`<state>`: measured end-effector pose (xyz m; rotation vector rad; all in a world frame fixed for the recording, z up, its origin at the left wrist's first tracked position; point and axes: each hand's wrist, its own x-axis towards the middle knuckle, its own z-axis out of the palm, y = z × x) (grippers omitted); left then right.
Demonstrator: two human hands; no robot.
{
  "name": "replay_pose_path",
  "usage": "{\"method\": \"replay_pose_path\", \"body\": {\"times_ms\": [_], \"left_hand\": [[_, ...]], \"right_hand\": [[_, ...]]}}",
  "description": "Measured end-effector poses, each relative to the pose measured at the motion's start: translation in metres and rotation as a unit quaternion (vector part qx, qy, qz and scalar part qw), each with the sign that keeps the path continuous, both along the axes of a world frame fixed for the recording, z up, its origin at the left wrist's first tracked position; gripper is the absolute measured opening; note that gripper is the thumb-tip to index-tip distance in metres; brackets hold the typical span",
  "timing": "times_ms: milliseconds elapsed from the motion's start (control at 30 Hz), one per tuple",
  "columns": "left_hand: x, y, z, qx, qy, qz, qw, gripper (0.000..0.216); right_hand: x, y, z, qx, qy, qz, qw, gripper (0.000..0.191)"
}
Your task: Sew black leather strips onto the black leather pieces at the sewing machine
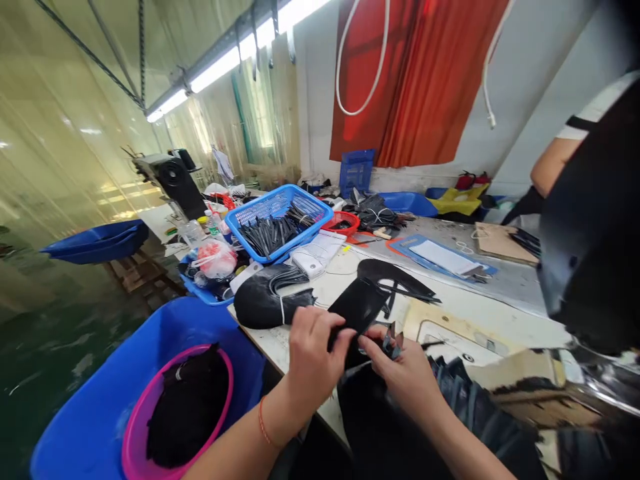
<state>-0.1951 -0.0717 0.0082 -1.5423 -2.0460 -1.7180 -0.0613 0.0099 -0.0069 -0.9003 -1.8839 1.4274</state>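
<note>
My left hand [315, 347] grips the lower left edge of a flat black piece of material [361, 303], thumb and fingers closed. My right hand [407, 373] pinches the near edge of the same piece. Tucked among the right fingers is what looks like a small pair of thread snips [393, 341], its pointed metal tips showing. A tied bundle of curved black pieces [260, 300] lies left of the held piece. Just beyond it is a loose black curved piece [395, 275]. More black material [370, 420] hangs below my hands.
A blue basket [280, 200] holds black strips at the back. Left and below, a blue tub [95, 407] contains a pink basin [227, 393] of black cloth. The sewing machine bed [450, 333] is at right. A person's dark clothing [595, 220] stands at far right.
</note>
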Motion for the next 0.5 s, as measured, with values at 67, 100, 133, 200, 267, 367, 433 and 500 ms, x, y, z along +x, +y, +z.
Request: {"method": "replay_pose_path", "body": {"times_ms": [67,100,133,200,267,367,433,500], "left_hand": [[-0.006,0.002,0.001,-0.057,-0.043,-0.049,0.996,0.014],[-0.011,0.003,0.002,-0.088,-0.08,-0.075,0.99,0.018],[-0.015,0.004,0.002,-0.112,-0.11,-0.093,0.983,0.022],[-0.024,0.005,0.0,-0.131,-0.122,-0.12,0.976,0.023],[-0.03,0.006,-0.001,-0.114,-0.076,-0.133,0.982,0.017],[-0.032,0.007,-0.002,-0.058,0.045,-0.109,0.991,0.021],[-0.03,0.008,0.0,-0.044,0.121,-0.071,0.989,0.032],[-0.028,0.008,0.005,-0.054,0.18,-0.033,0.982,0.038]], "right_hand": [[-0.011,0.005,0.001,0.046,-0.002,0.011,0.999,0.032],[-0.015,0.008,0.002,0.064,-0.006,0.022,0.998,0.033],[-0.018,0.011,0.003,0.081,-0.011,0.033,0.996,0.033],[-0.023,0.017,0.007,0.112,-0.023,0.056,0.992,0.033],[-0.026,0.022,0.015,0.141,-0.033,0.074,0.987,0.03],[-0.031,0.026,0.032,0.182,-0.046,0.09,0.978,0.026],[-0.034,0.026,0.043,0.203,-0.051,0.095,0.973,0.022],[-0.038,0.025,0.051,0.217,-0.053,0.101,0.969,0.019]]}}
